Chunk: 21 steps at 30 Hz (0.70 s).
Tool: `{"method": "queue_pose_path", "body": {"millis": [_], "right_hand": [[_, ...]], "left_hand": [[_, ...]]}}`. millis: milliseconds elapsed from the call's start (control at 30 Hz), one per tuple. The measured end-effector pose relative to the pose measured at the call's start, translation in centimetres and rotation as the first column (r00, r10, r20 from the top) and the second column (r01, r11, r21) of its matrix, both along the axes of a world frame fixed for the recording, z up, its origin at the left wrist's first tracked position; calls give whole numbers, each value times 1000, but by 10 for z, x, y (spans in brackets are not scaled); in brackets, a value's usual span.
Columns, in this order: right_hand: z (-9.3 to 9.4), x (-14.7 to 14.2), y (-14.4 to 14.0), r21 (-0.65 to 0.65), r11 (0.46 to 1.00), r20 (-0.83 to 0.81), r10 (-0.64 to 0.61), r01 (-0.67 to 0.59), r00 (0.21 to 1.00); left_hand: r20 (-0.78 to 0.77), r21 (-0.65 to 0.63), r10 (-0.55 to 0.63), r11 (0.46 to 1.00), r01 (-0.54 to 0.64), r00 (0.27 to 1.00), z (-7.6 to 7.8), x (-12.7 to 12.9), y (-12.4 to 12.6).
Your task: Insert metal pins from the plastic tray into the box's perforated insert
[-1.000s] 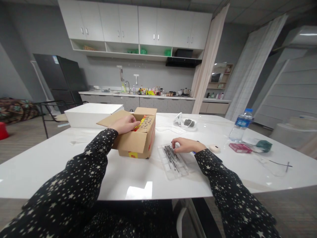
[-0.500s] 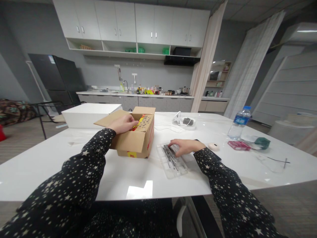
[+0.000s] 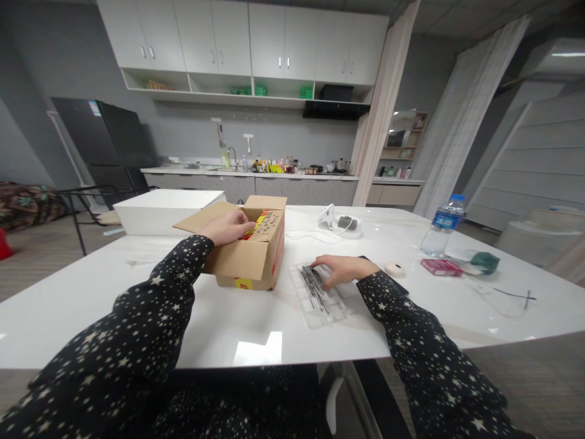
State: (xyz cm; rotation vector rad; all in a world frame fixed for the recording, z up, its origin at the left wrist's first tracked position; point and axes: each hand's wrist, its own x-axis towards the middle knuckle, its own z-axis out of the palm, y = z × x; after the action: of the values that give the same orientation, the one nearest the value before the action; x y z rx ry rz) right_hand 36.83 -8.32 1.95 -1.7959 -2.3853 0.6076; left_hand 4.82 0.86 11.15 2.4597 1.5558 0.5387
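An open cardboard box (image 3: 249, 259) stands on the white table (image 3: 228, 323), with red and yellow packets showing inside. My left hand (image 3: 227, 227) reaches into the box's top, its fingers curled over the packets. To the right lies a clear plastic compartment tray (image 3: 315, 299) with a bundle of thin metal tools (image 3: 314, 285) across it. My right hand (image 3: 339, 270) lies flat on the tray, fingertips touching the metal tools. Both sleeves are black with white stars.
A white box (image 3: 164, 210) sits behind the cardboard box. A white gadget with cable (image 3: 340, 224) is at the table's middle back. A water bottle (image 3: 442, 225), a small round object (image 3: 393, 269), a pink pack (image 3: 441, 267) and a green thing (image 3: 484, 262) lie right.
My right hand has lowered from a pinch above the tools to lie flat on them. The left hand stays in the box. The view shifted slightly.
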Motion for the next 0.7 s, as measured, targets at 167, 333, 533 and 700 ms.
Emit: {"method": "queue_pose_path", "body": {"millis": [167, 333, 533, 700], "right_hand": [[0, -1, 0, 45, 999, -16, -4, 5, 1000], [0, -1, 0, 74, 997, -17, -13, 14, 1000], [6, -3, -1, 100, 995, -73, 29, -22, 997], [8, -4, -1, 186, 980, -124, 97, -73, 987]], "left_hand": [[-24, 11, 4, 1000, -4, 1000, 1, 1, 0], [-27, 1, 16, 1000, -16, 1000, 1, 1, -1], [-36, -8, 22, 1000, -23, 999, 0, 2, -1], [-53, -1, 17, 1000, -17, 998, 0, 2, -1]]}}
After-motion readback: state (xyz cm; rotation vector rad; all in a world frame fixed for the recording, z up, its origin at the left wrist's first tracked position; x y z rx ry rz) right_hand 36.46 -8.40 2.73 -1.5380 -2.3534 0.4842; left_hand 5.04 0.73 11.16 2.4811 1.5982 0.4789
